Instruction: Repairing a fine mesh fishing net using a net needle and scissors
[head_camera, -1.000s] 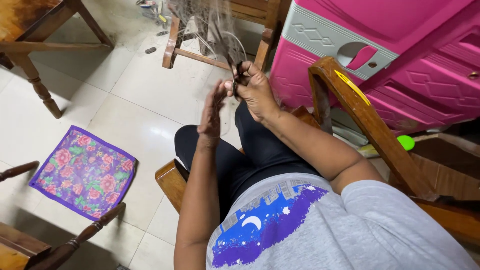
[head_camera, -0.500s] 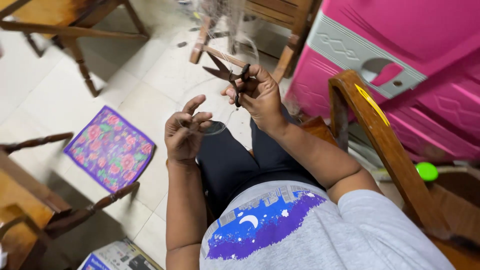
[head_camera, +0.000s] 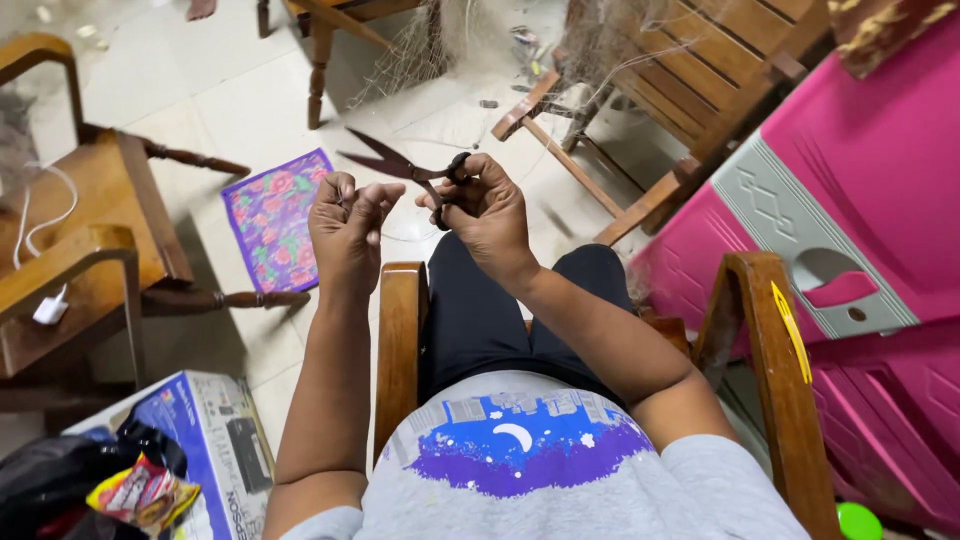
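Note:
I sit in a wooden chair (head_camera: 402, 330) and hold both hands up in front of me. My right hand (head_camera: 487, 211) grips a pair of dark scissors (head_camera: 400, 165) by the handles, with the open blades pointing left. My left hand (head_camera: 347, 226) is closed, its fingertips pinched on a thin strand of fishing line that is barely visible. The scissor blades reach just above the left hand. Fine netting (head_camera: 420, 50) hangs from the wooden chairs beyond my hands.
A floral cloth (head_camera: 275, 215) lies on the tiled floor. A wooden armchair (head_camera: 95, 230) stands at the left with a white cable on it. A blue box (head_camera: 205, 440) and bags sit at lower left. Pink plastic drawers (head_camera: 850, 230) fill the right.
My left hand has risen and closed beside the right hand. The scissors have opened and swung to point left. The view has shifted, showing the box and armchair.

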